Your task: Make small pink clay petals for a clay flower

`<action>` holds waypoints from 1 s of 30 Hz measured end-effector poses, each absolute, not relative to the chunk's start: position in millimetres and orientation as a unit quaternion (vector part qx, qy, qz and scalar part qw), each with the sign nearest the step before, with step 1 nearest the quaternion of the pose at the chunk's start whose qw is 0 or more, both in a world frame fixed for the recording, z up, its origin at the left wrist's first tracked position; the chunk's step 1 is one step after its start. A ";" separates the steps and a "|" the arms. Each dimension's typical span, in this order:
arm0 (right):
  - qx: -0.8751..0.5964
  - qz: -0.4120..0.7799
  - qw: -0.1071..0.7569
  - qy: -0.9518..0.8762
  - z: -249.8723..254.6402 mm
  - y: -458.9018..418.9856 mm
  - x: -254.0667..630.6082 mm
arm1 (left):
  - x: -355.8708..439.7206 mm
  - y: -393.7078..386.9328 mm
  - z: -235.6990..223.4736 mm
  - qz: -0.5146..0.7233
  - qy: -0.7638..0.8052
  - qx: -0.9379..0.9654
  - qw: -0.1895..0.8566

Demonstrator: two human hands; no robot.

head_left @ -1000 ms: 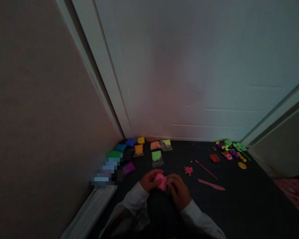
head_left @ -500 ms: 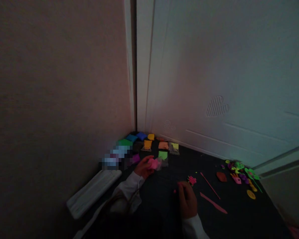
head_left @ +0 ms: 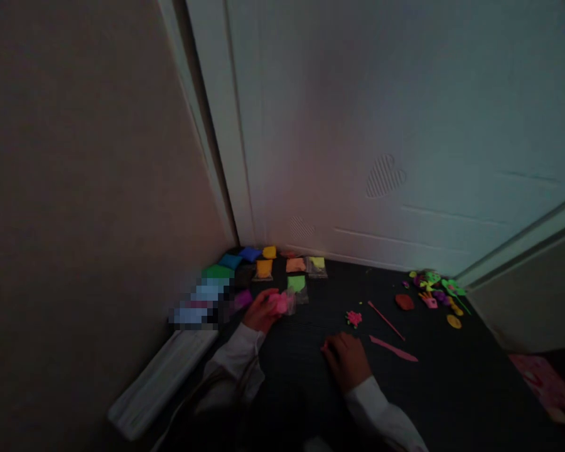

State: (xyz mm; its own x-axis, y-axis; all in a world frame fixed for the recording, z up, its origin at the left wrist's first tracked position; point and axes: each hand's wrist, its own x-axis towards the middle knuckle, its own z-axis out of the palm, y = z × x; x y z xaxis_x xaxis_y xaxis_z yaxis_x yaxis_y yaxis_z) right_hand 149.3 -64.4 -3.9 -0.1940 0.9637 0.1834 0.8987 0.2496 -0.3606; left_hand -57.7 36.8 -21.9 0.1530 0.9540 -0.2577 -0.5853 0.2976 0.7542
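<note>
On the left, my left hand is closed on a clear bag of pink clay, its open end pointing right. My right hand rests low over the dark table, thumb and fingers pinched together. A small pink bit of clay shows at those fingertips. Just beyond this hand lies a cluster of pink clay pieces with green bits. Two pink modelling tools are to its right: a thin stick and a flat knife.
Bags of clay, among them orange, light green and blue, line the back left. Finished-looking clay shapes crowd the right rear near a red-brown lump. A long white object lies left. A white panel closes the back.
My hands, earlier together at the pink bag, are now apart. The left carried the bag leftward; the right came down to the table with a small pink bit. The view swung left and partly back.
</note>
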 end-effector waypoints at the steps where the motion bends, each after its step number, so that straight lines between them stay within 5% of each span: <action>1: -0.611 0.089 0.190 -0.763 -4.1 -62.8 148.8 | -58.2 37.0 -21.8 0.534 0.372 0.252 0.716; 20: -0.585 0.206 0.361 -0.697 -2.0 -61.4 151.9 | -62.4 38.0 -13.3 0.517 0.392 0.237 0.723; 30: -0.597 0.230 0.378 -0.669 -7.3 -59.9 151.7 | -59.6 38.2 -15.6 0.518 0.391 0.234 0.725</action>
